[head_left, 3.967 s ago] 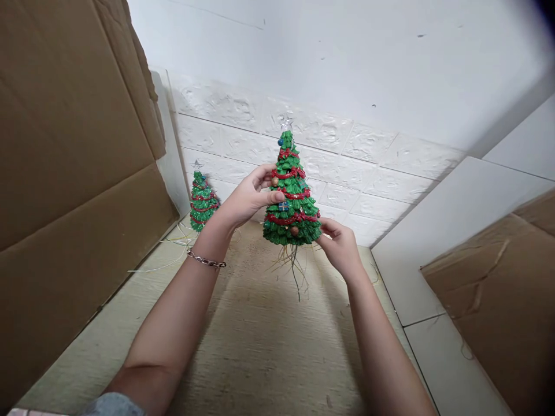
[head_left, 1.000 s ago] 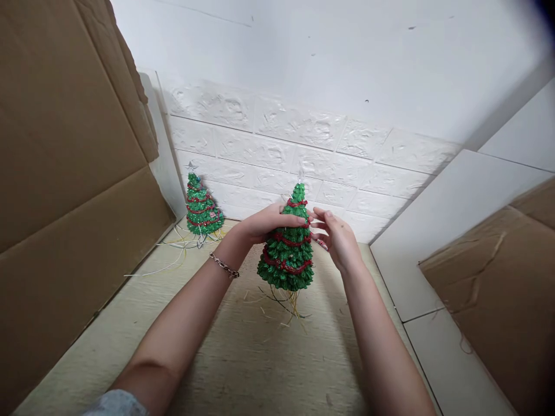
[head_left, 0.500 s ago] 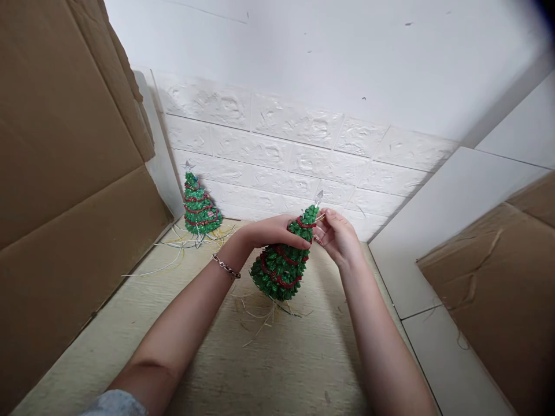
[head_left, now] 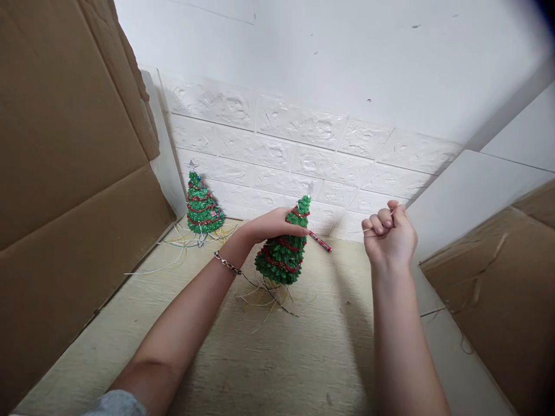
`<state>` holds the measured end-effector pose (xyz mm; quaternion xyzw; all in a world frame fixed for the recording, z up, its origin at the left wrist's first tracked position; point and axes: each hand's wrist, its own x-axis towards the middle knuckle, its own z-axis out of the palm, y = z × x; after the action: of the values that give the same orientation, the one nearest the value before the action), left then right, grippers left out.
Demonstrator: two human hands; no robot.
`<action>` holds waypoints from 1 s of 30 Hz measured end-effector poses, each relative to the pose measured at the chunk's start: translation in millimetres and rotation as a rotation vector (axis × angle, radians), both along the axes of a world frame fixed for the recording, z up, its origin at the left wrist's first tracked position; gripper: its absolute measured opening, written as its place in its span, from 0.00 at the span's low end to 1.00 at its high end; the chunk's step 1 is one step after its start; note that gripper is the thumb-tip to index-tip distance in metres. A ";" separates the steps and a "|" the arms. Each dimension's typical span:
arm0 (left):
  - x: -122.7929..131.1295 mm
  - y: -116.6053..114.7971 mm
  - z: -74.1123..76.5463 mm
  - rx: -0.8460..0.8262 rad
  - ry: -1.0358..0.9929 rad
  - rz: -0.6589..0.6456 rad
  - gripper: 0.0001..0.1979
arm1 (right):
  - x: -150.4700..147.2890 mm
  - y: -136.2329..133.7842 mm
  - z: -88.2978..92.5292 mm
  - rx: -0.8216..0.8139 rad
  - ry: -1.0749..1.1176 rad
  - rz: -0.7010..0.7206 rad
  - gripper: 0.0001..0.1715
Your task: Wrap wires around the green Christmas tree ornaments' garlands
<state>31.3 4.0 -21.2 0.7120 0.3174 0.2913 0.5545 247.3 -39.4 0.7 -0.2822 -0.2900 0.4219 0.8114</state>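
My left hand [head_left: 280,224] is wrapped round the upper part of a small green artificial Christmas tree [head_left: 284,260] trimmed with red garland. A silver topper [head_left: 309,188] stands on its tip, and thin white, yellow and dark strands [head_left: 269,297] spread from under its base. Off to the right and apart from the tree, my right hand [head_left: 390,234] is closed in a fist. A thin white strand [head_left: 367,230] shows at its fingers. Beside the tree lies a slim red patterned stick [head_left: 321,241].
A second glittery green tree [head_left: 203,208] with a star stands at the back left, strands loose around its base. Cardboard [head_left: 78,162] rises on the left, more cardboard [head_left: 498,260] on the right. A white brick-patterned wall [head_left: 273,147] backs the pale tabletop [head_left: 243,370].
My right hand has moved right, away from the treetop, and closed with a thin strand in it. The held tree stands more upright. The red stick has come into sight.
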 end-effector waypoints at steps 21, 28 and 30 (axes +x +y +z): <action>-21.0 18.5 6.1 0.140 -0.358 0.799 0.16 | -94.9 -25.1 -44.6 0.036 -1.767 -0.172 0.14; -16.0 15.6 7.3 0.165 -0.366 0.792 0.16 | -99.0 -17.1 -59.6 0.069 -1.824 -0.382 0.17; -16.0 15.6 7.1 0.177 -0.353 0.778 0.16 | -98.8 -15.4 -61.7 0.088 -1.844 -0.428 0.18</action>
<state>15.3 19.6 -14.1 0.5233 0.4364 0.6219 0.3860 148.5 -54.7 -61.0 -0.5206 -0.7746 -0.1364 0.3322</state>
